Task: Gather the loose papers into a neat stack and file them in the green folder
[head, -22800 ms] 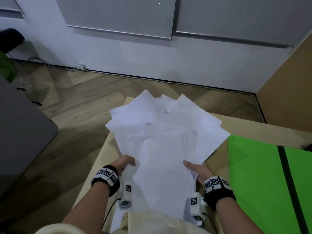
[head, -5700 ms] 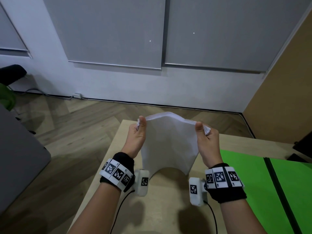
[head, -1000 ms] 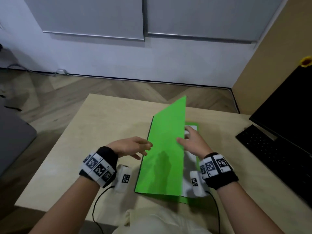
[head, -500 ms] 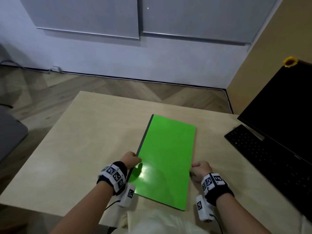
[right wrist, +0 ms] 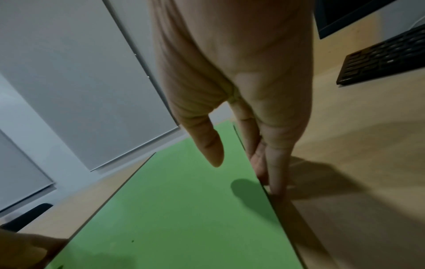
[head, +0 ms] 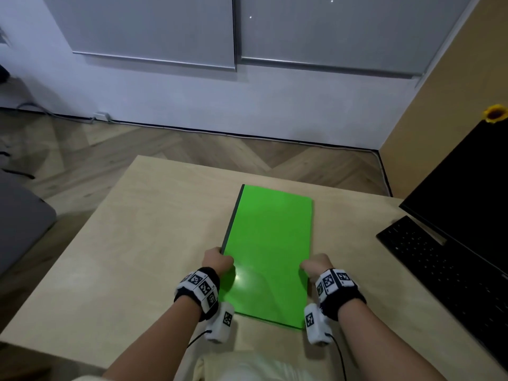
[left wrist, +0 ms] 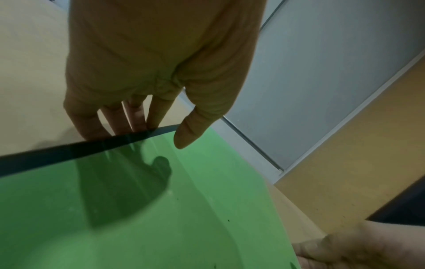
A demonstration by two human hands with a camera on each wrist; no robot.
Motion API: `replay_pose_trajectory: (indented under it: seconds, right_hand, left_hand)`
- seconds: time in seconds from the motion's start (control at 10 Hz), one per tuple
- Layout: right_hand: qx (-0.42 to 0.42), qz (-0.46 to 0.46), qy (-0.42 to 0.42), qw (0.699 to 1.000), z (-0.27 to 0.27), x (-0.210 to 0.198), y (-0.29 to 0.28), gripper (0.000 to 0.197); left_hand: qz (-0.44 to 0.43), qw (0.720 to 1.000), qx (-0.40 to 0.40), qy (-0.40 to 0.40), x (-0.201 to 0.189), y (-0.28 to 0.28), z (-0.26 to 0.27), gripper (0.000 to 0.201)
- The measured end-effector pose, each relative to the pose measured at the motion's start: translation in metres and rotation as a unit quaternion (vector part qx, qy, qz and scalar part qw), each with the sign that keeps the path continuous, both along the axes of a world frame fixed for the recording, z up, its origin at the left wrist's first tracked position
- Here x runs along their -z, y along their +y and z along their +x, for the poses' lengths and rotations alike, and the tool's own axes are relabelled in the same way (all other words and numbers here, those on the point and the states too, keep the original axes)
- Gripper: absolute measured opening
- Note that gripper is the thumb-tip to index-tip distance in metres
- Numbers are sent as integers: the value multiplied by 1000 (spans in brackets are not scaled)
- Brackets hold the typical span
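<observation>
The green folder (head: 269,243) lies closed and flat on the wooden table (head: 137,243), its dark spine on the left. No paper shows outside it. My left hand (head: 217,262) stands at the spine near the folder's near end. In the left wrist view its fingers (left wrist: 138,116) are straight against the spine and the thumb hovers over the cover (left wrist: 161,209). My right hand (head: 316,264) stands at the opposite edge. Its straight fingers (right wrist: 276,172) run down beside the folder (right wrist: 184,209) to the table, with the thumb just above the cover.
A black keyboard (head: 439,265) and a black monitor (head: 472,202) stand at the right of the table, with a yellow flower (head: 494,115) above the screen. A grey piece of furniture (head: 19,215) stands on the floor to the left.
A second ago the cover stood half raised over white sheets. It now lies shut, and both hands have come back to the folder's two long edges.
</observation>
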State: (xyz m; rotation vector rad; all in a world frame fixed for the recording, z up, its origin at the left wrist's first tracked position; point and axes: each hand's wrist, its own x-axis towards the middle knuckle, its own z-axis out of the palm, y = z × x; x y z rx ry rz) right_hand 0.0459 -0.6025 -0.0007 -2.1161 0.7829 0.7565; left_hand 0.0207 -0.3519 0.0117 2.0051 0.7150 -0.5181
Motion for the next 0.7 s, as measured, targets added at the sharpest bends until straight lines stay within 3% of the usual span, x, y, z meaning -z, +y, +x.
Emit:
replay_pose_trajectory:
  seconds: [0.2,0.3,0.5,0.6,0.7]
  right_hand:
    - [17,16,-23,999,16,-7,2,42]
    - [14,19,-26,999,12,-11,3,47]
    - [-1,-8,-43,999,-4,-16,0,37]
    - [-12,-8,-47,999,-14,-17,-3,37]
    - [-1,10,-80,997,-24,-22,-13,34]
  left_hand:
    - [-10,1000,-6,8,10,3,21,36]
    - [-21,1000,-17,2,10,2,21,39]
    - [-58,998,-39,-4,10,9,10,48]
    - [-57,998,-36,-2,20,22,2,43]
    - [-44,998,-4,34,33,45,-21,24]
